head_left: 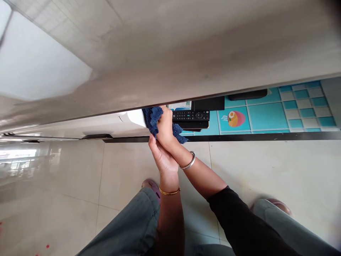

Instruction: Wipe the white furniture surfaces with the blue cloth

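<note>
My right hand (165, 124), with a silver bangle at its wrist, is closed round a dark blue fluffy cloth (152, 119) that sticks out on both sides of it. The cloth lies at the edge of a white, shiny surface (136, 117) just left of the hand. My left hand (165, 160), with a gold bracelet, is palm up against the underside of my right hand and wrist. Its thumb is stretched out and its palm is flat; the other fingers are mostly hidden. Right of my right hand lies a black remote control (191, 115).
A glossy grey-beige surface (170, 64) overhangs the compartment. Its blue tile-pattern liner (269, 115) bears a bowl picture. Another dark object (247, 94) lies at the back. A black edge strip (253, 137) runs along the front, above a tiled floor (128, 160).
</note>
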Tool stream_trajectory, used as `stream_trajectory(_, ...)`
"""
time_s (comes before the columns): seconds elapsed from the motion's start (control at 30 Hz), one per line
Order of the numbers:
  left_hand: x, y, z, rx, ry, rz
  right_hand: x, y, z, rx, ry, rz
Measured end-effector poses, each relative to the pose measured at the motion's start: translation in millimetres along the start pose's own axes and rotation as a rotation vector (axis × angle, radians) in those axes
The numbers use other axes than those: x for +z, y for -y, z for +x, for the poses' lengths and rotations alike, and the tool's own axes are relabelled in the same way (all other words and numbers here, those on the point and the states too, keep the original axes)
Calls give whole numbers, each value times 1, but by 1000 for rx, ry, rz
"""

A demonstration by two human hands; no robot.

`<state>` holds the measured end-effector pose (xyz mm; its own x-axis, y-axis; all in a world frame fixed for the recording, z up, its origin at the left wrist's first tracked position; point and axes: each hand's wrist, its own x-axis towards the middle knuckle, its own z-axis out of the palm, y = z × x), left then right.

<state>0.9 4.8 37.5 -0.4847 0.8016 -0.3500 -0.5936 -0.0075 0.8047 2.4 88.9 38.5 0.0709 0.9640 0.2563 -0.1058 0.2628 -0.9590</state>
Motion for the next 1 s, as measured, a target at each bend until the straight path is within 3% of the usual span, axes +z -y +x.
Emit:
stream_trajectory(0.13, 3, 4, -6, 34, 25, -16, -6, 3, -11, 7, -117, 126)
stream_trajectory(0.27, -3, 11, -11, -17, -16, -27, -17, 8, -28, 0, 24, 203)
stream_trajectory(0.4, -12, 10, -9, -30, -37, -1, -17, 12, -29, -3, 156, 115)
stream_trajectory(0.7, -1, 2, -2, -66, -10, -25, -5, 8, -4, 8, 42, -63)
stream_trajectory(0.83, 6, 12, -13, -49, 21, -37, -25, 11, -16, -35, -41, 105)
stream_trajectory(1.0, 6, 29, -22, -162, 19, -75, -51, 13, -31, 3, 91, 146)
